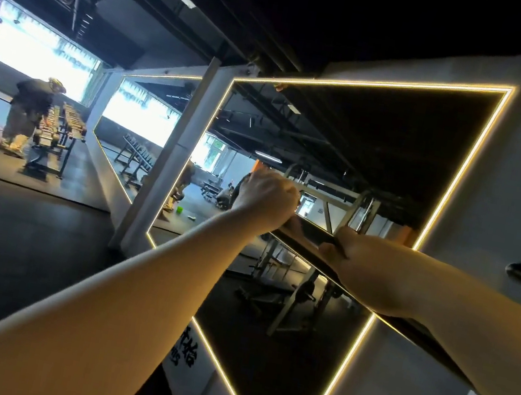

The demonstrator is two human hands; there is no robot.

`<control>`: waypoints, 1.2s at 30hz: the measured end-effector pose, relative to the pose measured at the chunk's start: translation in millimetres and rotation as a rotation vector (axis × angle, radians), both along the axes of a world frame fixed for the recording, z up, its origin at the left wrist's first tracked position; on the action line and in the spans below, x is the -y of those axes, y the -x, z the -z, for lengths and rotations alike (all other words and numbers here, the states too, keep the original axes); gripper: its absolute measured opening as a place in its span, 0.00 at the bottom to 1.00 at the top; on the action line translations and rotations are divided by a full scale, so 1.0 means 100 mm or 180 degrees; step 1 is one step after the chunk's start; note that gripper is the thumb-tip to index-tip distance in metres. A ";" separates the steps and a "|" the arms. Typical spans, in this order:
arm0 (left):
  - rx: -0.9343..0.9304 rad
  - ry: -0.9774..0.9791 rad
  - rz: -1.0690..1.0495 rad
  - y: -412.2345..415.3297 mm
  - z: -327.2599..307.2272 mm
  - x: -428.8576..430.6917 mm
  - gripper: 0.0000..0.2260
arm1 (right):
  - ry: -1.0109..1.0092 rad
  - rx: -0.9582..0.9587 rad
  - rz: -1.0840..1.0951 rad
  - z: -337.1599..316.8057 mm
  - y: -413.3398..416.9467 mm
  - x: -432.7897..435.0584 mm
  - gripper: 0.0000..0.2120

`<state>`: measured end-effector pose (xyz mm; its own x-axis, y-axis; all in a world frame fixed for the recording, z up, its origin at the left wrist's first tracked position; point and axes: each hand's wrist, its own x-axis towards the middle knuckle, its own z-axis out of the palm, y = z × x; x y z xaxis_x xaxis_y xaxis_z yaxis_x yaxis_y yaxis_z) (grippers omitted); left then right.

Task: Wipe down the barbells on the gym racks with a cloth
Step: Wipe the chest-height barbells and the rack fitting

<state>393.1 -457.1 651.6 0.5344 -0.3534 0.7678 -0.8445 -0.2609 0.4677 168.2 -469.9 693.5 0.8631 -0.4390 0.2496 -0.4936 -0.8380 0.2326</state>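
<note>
Fingers of left hand (266, 195) and right hand (361, 267) clench the barbell (307, 237); brace with one, wipe lengthwise with the other.

Dark barbell (307, 237), yellow-glowing mirror border (376, 84), black floor (18, 241)

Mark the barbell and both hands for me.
barbell (307, 237), head view, on the dark shaft between the hands.
left hand (266, 195), head view, on the back of the fist gripping the barbell.
right hand (361, 267), head view, on the back of the hand.
</note>
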 end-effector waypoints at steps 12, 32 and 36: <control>-0.0102 0.0326 0.0868 -0.23 0.05 -0.13 0.12 | 0.0054 -0.0009 0.0038 0.00 0.02 -0.06 0.19; -0.3541 0.3195 0.1407 0.04 0.32 0.14 0.09 | -0.0068 0.0017 0.0094 0.00 0.06 -0.14 0.26; -0.2494 0.2583 0.1029 -0.09 0.29 0.06 0.12 | 0.0036 0.0081 0.0039 0.00 0.06 -0.10 0.24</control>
